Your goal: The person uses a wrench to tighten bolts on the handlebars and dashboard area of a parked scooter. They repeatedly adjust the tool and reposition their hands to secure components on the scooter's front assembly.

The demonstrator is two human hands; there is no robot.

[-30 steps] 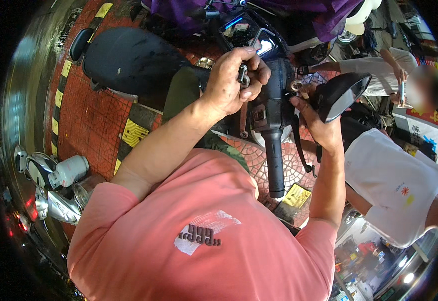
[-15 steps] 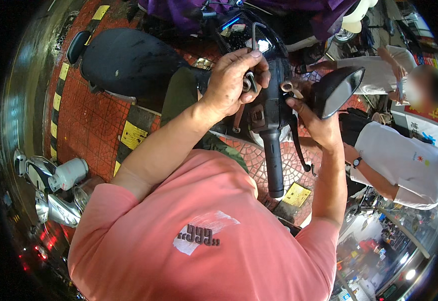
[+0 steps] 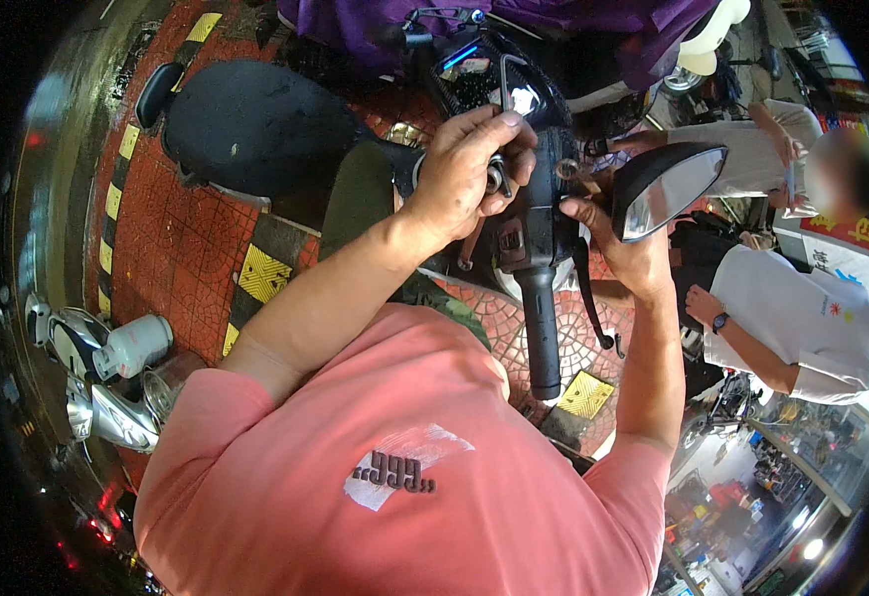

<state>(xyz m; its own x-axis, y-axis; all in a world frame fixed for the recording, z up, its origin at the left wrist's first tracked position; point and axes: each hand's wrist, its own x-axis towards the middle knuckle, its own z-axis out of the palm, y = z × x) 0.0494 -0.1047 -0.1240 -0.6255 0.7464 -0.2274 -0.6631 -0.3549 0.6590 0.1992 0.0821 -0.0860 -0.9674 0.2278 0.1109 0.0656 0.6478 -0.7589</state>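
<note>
In the head view, we see our left hand (image 3: pixel 464 174) curled closed around a bent metal rod (image 3: pixel 505 84), which stands out beyond the thumb, its long axis pointing away from our body and its far end turned to the right. A small rounded metal piece (image 3: pixel 495 181) shows at that hand's curled fingers; we cannot tell whether it belongs to the rod. Our right hand (image 3: pixel 628 253) is partly open, thumb stretched out to the left, with the fingers mostly hidden behind the black mirror (image 3: pixel 665 194), so we cannot tell how firmly it holds anything. The mirror lies just beyond the right hand and a little to its right, its long axis slanting away and rightward; this hand is clearly the nearer one. Just beyond the right thumb sits a metal ring (image 3: pixel 566 169), which also lies to the right of our left hand, apart from it, with the black handlebar housing (image 3: pixel 546 223) between the two hands. Nearer our body, the handlebar grip (image 3: pixel 545 343) and brake lever (image 3: pixel 587 288) lie left of the right wrist.
</note>
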